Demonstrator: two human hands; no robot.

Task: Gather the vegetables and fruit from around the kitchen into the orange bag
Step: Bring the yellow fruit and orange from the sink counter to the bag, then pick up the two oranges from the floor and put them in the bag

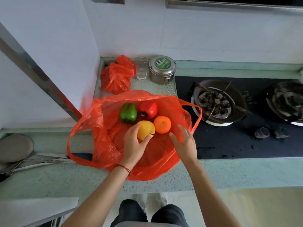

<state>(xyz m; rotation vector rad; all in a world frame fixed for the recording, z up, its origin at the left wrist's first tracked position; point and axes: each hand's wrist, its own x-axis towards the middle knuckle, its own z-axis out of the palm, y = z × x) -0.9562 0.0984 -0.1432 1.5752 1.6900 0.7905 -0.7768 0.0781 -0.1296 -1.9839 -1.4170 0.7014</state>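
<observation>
Yellow fruit (146,129) in left fingers (133,129); right fingers (184,130) straight on orange bag (101,128) beside stove (229,145).

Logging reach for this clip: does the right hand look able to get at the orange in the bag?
Likely yes: the orange lies uncovered in the open orange bag, just beyond the right hand, with nothing solid between them.

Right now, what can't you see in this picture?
Head view only:
Inside the steel tin: lid closed.
Inside the crumpled bag at the back: scrunched plastic hides it.
Underside of the yellow fruit: left hand covers it.
The far burner: cut off by the right edge.
</observation>
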